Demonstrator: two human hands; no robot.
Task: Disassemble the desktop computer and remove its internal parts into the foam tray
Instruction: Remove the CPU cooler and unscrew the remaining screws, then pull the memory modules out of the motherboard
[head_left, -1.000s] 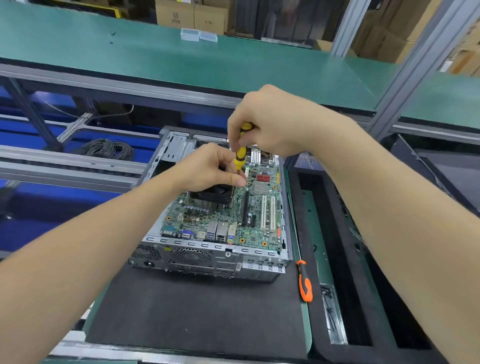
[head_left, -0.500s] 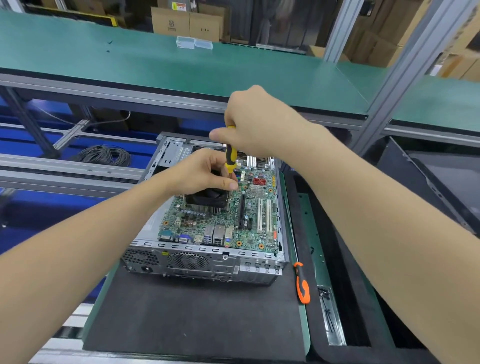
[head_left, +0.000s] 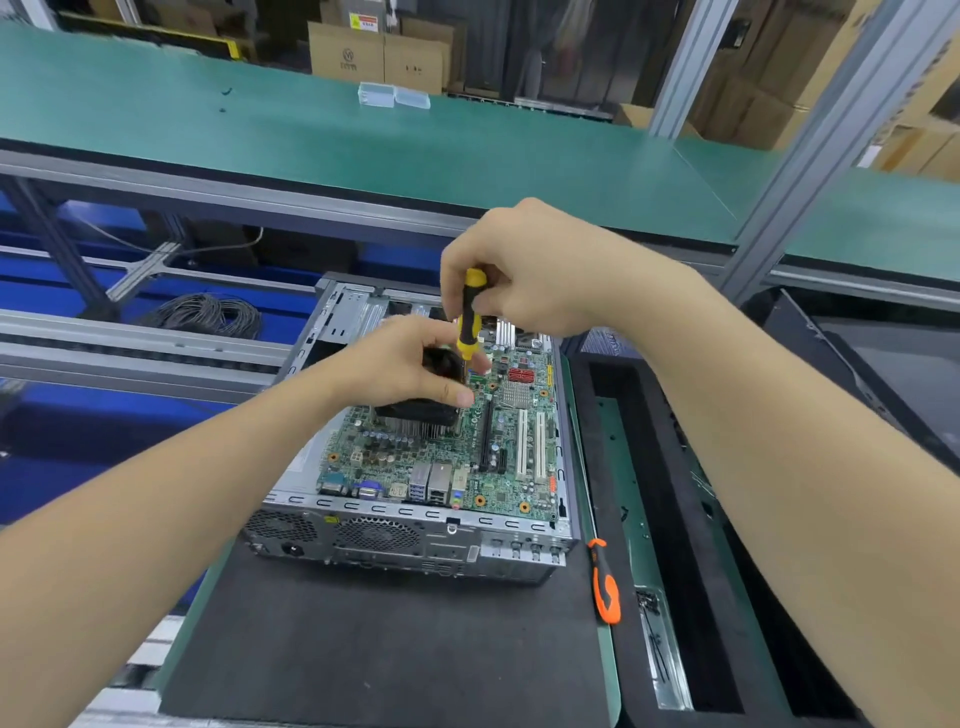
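Though lidless, grey computer (head_left: 415, 543), green motherboard (head_left: 501, 491).

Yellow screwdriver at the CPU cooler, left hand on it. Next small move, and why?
Probably turn the screwdriver to loosen a screw on the cooler. The right hand grips it upright at the cooler's far corner, the left hand holds the cooler, seated on the motherboard; the tip is hidden.

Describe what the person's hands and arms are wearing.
Nothing is worn. The left hand and right hand have no gloves; no ring, watch or wrist strap shows. The left forearm and right forearm are bare to the frame edge, with no sleeves in view.
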